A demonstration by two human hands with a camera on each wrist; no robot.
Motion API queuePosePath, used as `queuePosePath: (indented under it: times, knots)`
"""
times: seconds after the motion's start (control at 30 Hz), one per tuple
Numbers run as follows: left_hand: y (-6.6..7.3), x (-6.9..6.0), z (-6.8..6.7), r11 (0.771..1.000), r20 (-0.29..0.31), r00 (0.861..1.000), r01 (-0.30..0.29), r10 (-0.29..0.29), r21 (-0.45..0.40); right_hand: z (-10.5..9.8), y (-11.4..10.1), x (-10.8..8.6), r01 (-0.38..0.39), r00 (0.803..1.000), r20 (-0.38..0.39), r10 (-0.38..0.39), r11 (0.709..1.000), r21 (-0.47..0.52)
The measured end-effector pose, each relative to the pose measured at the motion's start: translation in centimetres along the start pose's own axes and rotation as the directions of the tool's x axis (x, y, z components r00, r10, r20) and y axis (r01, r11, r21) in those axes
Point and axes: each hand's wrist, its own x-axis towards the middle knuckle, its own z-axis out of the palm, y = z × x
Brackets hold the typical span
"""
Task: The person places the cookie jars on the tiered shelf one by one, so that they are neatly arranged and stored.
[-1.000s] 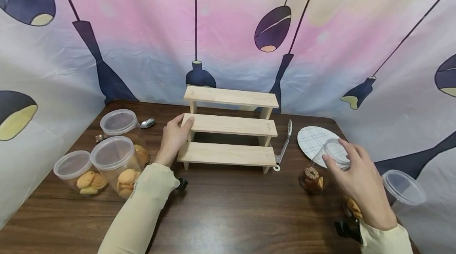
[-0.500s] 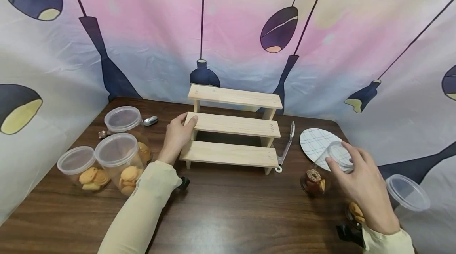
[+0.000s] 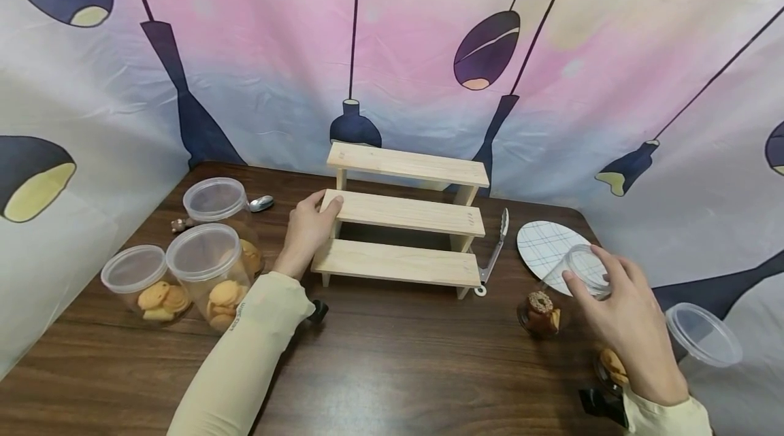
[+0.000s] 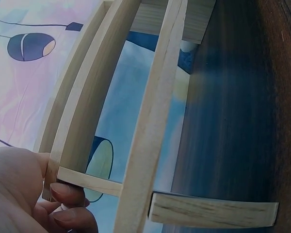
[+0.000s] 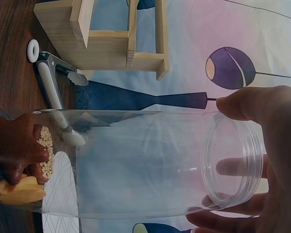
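A pale wooden three-step stand [image 3: 404,211] stands at the middle of the table. My left hand [image 3: 308,230] grips the left end of its middle step, thumb on top; the left wrist view shows the fingers curled under the board [image 4: 77,131]. On the right, my right hand [image 3: 633,317] holds a tall clear jar [image 5: 145,165] round its threaded top, thumb on one side and fingers on the other. Brown ring-shaped and yellow cookies [image 3: 542,313] lie in the bottom of this jar, which appears to stand on the table.
Metal tongs [image 3: 493,252] lie right of the stand, near a checked white plate [image 3: 542,245]. Several lidded cookie jars [image 3: 205,269] and a spoon [image 3: 262,203] are at the left. Another jar with a lid [image 3: 704,334] stands by the right edge. A printed curtain [image 3: 404,48] hangs behind.
The head view has shifted slightly, so the scene sits a little farther right in it. Both hands keep the same hold on the stand and the jar.
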Motion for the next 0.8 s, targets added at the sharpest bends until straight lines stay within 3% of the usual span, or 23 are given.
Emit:
queuePosePath:
  times: [0.3, 0.8]
  knots:
    - [-0.2, 0.0, 0.2, 1.000, -0.003, 1.000, -0.016, 0.016, 0.000, -0.2, -0.2, 0.1, -0.003, 1.000, 0.006, 0.003, 1.000, -0.001]
    - [-0.1, 0.1, -0.1, 1.000, 0.000, 1.000, -0.026, 0.026, -0.015, -2.0, -1.7, 2.8, 0.067, 0.989, -0.133, -0.058, 0.996, 0.063]
